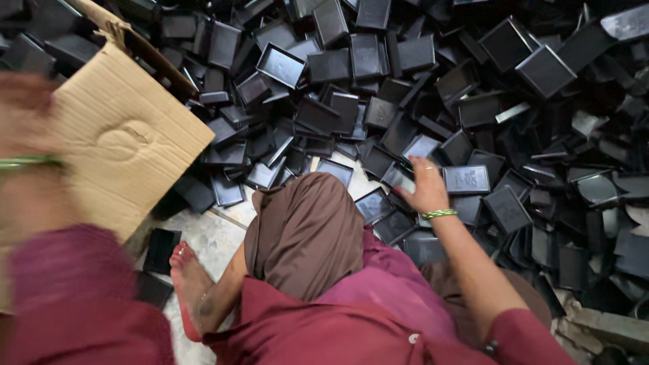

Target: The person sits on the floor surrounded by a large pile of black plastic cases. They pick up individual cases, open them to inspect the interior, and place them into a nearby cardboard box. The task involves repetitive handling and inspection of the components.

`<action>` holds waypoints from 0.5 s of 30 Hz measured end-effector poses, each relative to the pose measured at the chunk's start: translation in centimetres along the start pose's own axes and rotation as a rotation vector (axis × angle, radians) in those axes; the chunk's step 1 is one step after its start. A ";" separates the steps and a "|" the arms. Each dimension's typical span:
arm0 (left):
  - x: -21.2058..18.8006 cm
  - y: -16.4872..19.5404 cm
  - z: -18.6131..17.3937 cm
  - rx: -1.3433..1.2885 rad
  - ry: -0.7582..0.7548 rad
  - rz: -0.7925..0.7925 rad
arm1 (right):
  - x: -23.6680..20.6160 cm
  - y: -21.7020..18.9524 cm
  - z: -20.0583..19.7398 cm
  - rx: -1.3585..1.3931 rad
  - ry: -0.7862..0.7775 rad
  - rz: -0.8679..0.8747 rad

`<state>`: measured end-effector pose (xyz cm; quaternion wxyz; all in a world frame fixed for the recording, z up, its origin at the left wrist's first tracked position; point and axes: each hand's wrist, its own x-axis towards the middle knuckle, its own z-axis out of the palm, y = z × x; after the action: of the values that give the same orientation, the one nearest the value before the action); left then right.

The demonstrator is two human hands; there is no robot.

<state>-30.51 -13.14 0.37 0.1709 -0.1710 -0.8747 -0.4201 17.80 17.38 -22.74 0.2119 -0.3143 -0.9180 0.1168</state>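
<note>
- The left hand (23, 125) is raised at the far left, badly blurred, with a green bangle (27, 162) at the wrist; I cannot tell whether its fingers are spread or closed, or whether it holds anything.
- Just beside it lies a cardboard box (125, 138), its flap tilted up and its far edge torn. Its lower part rests among the trays, so a knock from the blurred arm could likely tip it or spill what it holds.
- Below the box, a bare foot (193, 284) rests on the pale floor (209, 233), with loose black trays (161, 250) close to the toes. A shift of the leg could crush or kick one.
- In the middle, a bent knee in brown cloth (304, 230) points toward the pile.
- The right hand (424, 186) reaches forward with fingers spread and bent, palm down, resting on the trays; it touches a flat black tray (466, 179) just beside the fingertips but is not clamped on it.
- From the middle to the far right spreads a heap of black plastic trays (419, 81), lying tilted and overlapping. Pulling one from under others could set neighbours sliding, and the hard edges could scrape the fingers.
</note>
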 end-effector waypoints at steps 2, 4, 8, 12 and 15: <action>-2.9 0.7 5.4 -0.138 -0.214 0.101 | 1.2 -1.3 0.6 -0.057 -0.077 0.028; -8.1 0.7 12.9 -0.278 -0.456 0.162 | 1.2 -2.1 0.6 -0.094 -0.139 0.106; -24.5 4.0 25.9 -0.463 -0.790 0.594 | -1.6 -1.6 0.4 -0.011 -0.295 0.328; -33.9 9.4 28.9 0.016 -1.053 0.821 | -9.3 1.9 -0.3 0.594 -0.152 0.189; -36.4 9.8 31.7 0.063 -0.799 1.070 | -17.0 5.1 -2.9 1.099 -0.301 0.560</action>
<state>1.09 12.09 -27.79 0.0235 -0.7188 -0.6771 -0.1559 34.02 10.93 -27.33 0.1722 -0.3679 -0.6270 0.6648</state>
